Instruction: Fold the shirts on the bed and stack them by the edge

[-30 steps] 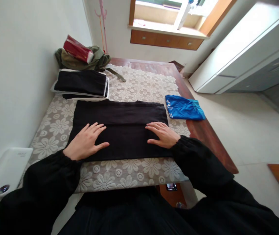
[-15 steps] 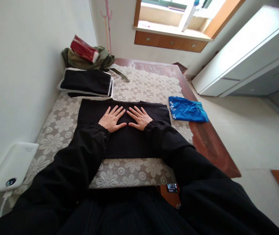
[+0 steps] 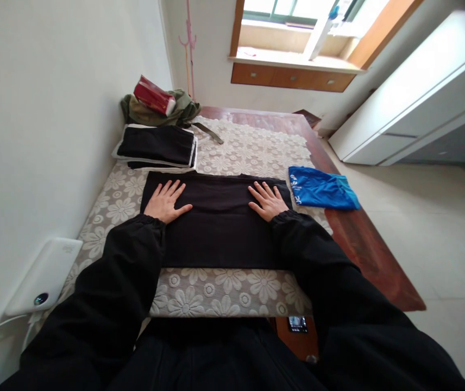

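Note:
A folded black garment (image 3: 220, 233), its exact kind unclear, lies flat in front of me on a floral lace tablecloth (image 3: 192, 301). My left hand (image 3: 165, 202) rests palm down near its left end, fingers spread. Near the right end, my right hand (image 3: 268, 201) also lies flat on the black cloth with its fingers apart. Light creases run across the fabric between the two hands. Just beyond the garment's right edge is a folded blue garment (image 3: 322, 188) with white print.
Behind on the left sits a stack of folded black and white cloths (image 3: 157, 145). Past it are an olive bag (image 3: 183, 106) and a red pack (image 3: 153, 95). A white power bank (image 3: 47, 277) with a cable stands by the wall. A phone (image 3: 297, 324) lies below the table edge.
My hands have slid apart across the black garment, the left one leftward and the right one rightward, from its middle to near its ends. The view has shifted slightly.

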The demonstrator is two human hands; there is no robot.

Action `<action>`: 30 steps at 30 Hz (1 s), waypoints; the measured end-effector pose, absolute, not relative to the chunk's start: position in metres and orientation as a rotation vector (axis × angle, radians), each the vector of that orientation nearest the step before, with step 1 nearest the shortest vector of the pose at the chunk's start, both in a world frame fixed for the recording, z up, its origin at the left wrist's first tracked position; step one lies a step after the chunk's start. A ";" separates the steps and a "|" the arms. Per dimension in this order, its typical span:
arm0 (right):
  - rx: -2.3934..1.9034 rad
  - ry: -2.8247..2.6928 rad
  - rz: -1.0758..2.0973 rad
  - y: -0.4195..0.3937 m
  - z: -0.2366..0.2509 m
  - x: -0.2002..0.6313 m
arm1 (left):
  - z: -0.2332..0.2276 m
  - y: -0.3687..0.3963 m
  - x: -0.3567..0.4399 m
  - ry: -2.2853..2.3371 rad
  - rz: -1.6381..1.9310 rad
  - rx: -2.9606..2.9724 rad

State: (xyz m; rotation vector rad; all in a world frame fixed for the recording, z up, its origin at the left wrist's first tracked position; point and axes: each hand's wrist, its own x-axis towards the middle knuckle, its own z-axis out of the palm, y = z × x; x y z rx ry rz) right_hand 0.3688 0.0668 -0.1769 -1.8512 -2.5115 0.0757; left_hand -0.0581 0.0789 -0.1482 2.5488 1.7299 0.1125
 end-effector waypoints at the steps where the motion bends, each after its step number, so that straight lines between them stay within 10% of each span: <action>1: -1.887 -2.480 0.059 0.065 -0.178 0.377 | -0.149 0.078 -0.065 1.773 0.113 2.531; 18: -1.969 -2.376 0.279 0.090 -0.153 0.228 | -0.153 0.103 0.055 1.753 0.201 2.449; 30: -2.155 -2.177 0.089 0.089 -0.175 0.360 | -0.156 0.107 -0.043 2.018 0.222 2.339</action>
